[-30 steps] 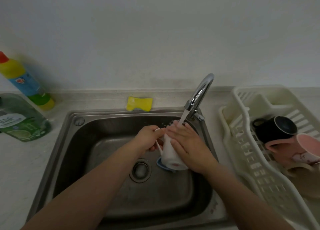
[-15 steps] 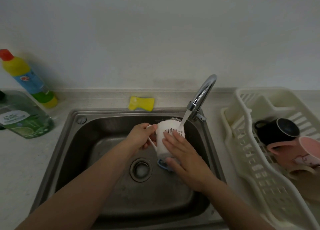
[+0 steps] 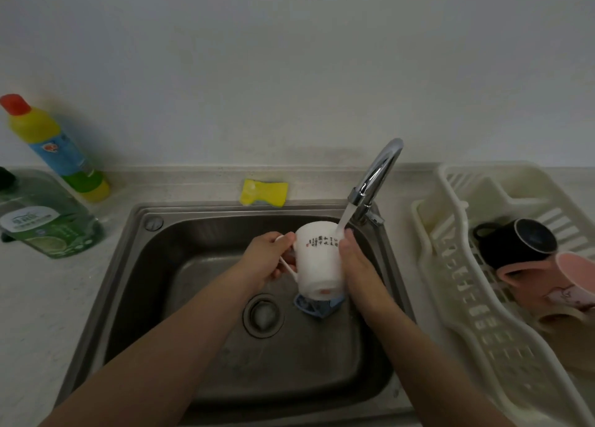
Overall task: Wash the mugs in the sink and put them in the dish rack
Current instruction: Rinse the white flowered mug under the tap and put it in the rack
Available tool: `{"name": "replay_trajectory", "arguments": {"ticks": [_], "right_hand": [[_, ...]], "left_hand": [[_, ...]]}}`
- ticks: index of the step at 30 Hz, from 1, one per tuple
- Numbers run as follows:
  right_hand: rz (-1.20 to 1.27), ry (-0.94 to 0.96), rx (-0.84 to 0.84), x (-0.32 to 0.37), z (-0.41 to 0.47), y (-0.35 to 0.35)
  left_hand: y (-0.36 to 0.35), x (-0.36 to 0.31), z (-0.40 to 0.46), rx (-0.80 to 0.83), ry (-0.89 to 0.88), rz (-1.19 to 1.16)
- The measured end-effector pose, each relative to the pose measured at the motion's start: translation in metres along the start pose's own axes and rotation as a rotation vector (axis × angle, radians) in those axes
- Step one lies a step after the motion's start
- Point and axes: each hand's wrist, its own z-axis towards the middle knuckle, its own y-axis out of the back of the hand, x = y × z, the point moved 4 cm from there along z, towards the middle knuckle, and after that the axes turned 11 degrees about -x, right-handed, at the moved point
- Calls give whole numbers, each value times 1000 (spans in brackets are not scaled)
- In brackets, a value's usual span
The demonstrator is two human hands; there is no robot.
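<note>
Under the tap's stream near the sink's (image 3: 106, 314) back-right corner, our left hand (image 3: 269, 259) pinches the handle of the white mug (image 3: 317, 262) while our right hand (image 3: 352, 265) lies flat against its wall; wet, rigid ceramic, slippery and breakable, is best gripped by its handle.

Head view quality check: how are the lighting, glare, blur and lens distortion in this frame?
Head view: dim, flat light with dark corners; a bright glare streak runs along the faucet; wide-angle bending leans the yellow bottle and curves the dish rack; the white mug is sharp enough to show print, too small to read; the edges look soft.
</note>
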Motion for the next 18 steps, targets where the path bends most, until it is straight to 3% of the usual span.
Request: {"name": "replay_trajectory", "arguments": {"ticks": [2, 8, 13, 18], "right_hand": [[-92, -3, -10, 2, -20, -2], [-687, 366, -42, 11, 0, 7], [-657, 558, 83, 4, -28, 8], [-702, 503, 28, 21, 8, 7]], "left_hand": [[-5, -6, 2, -6, -46, 43], [-29, -18, -8, 101, -154, 214], [-22, -18, -7, 102, -146, 181], [-19, -17, -7, 149, -146, 245]]}}
